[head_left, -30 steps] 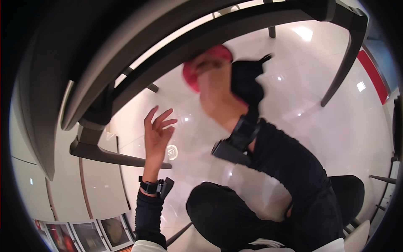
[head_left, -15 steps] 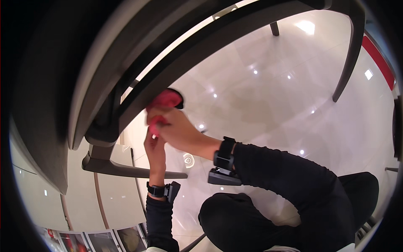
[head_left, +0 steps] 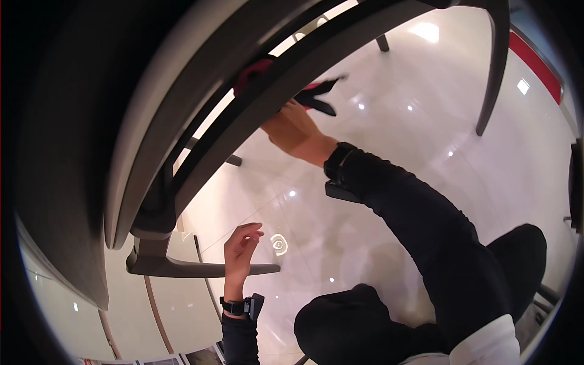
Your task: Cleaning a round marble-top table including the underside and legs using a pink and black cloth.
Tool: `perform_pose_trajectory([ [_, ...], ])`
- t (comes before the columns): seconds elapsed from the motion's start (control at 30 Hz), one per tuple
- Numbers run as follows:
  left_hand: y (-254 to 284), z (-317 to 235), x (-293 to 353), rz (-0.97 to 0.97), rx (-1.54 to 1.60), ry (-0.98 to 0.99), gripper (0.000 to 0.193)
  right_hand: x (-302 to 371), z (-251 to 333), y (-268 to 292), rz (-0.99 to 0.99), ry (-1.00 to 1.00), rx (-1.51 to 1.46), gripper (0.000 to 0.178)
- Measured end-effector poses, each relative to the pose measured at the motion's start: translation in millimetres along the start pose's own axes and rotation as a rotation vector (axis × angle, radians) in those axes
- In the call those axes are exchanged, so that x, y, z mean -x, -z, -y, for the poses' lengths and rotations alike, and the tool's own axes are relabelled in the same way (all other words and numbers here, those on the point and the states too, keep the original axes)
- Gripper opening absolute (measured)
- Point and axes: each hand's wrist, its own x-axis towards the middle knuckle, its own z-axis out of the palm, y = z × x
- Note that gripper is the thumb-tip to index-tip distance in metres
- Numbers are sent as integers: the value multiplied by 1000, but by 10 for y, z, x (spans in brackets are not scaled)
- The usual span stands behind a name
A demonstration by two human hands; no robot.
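red-and-black cloth (head_left: 252,76): apparently wiping dark bar (head_left: 286,82) with right hand (head_left: 295,129), hiding fingertips, leaving grip unclear; holding left hand (head_left: 241,244) half-open, empty; probably needing steady pressure along bar next.

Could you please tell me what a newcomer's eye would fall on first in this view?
Probably the big dark bar sweeping diagonally across the upper part of the view. Next, the red-and-black cloth showing on both sides of that bar, with the right hand against it, its fingertips hard to make out. Lower left of centre, the left hand hangs empty above the glossy pale floor.
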Motion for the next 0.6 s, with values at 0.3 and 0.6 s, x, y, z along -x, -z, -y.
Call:
perform_pose_trajectory([
  [0.3, 6, -110, 36, -89, -38, -69, 21, -122, 102, -55, -106, 3, -86, 11],
  [0.6, -30, -169, 136, -167, -1, -131, 16, -391, 309, -423, -92, 34, -355, 14],
])
